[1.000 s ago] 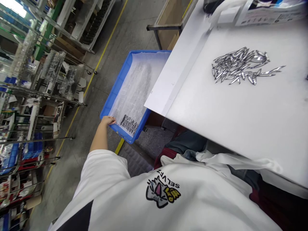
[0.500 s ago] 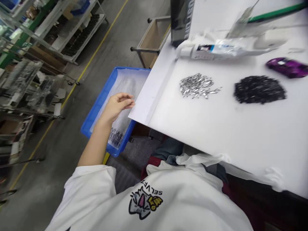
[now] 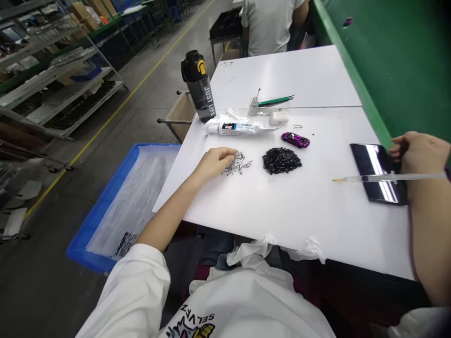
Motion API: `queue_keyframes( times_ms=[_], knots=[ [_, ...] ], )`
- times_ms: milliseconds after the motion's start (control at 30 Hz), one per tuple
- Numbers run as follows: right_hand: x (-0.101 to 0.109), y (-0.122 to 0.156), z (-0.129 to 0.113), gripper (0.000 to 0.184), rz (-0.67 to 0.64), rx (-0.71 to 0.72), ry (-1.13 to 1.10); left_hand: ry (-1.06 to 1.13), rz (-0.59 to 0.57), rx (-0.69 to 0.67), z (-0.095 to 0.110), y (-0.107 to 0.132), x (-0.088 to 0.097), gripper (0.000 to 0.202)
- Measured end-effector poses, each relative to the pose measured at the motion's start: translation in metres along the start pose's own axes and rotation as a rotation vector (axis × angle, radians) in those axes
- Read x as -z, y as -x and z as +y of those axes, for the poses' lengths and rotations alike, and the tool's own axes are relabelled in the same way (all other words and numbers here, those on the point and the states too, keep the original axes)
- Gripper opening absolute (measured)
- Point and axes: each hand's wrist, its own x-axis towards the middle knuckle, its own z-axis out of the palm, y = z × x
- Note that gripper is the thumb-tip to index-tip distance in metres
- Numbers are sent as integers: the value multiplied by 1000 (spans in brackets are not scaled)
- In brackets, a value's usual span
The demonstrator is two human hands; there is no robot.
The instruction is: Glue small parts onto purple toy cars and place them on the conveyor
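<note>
Left-hand grip [image 3: 212, 162], narrow, any hold impossible to tell, meets loosely heaped, slender, pointed, shiny silver pieces [image 3: 240, 165].

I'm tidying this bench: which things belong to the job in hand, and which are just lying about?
Likely the job's:
- silver pieces, at the left hand
- black pieces
- blue tray
- syringe-like tool
- perhaps purple toy car

Probably lying about:
- bottle
- phone-like slab

The white desk [image 3: 299, 211] bears silver pieces [image 3: 239, 164] near its left edge, a bottle [image 3: 202, 96] and white tube [image 3: 229, 129] farther along it, black pieces [image 3: 282, 160] mid-surface, a purple toy car [image 3: 295, 139] just beyond them, and a dark phone [image 3: 371, 160] by the right edge.
</note>
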Motion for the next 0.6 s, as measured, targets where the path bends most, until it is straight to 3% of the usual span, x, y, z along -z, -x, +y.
queue_keyframes(
  times_ms=[167,267,367,467,533,600],
  knots=[
    [-1,-9,2,32,-42,-42,62,48,-24,-39,6,-5,-10,34],
    [9,-12,-4,27,34,-6,205,60,-19,-77,14,8,-7,32],
    [30,-15,-14,23,240,49,436,60,-39,-133,28,37,-2,27],
    [57,-17,-19,27,392,-58,668,73,-89,-216,45,76,-3,18],
    [74,-18,-16,35,376,-203,787,161,-108,-352,58,103,-7,15],
    [85,-17,-11,34,268,-275,887,335,-218,-534,70,127,-11,15]
  ],
)
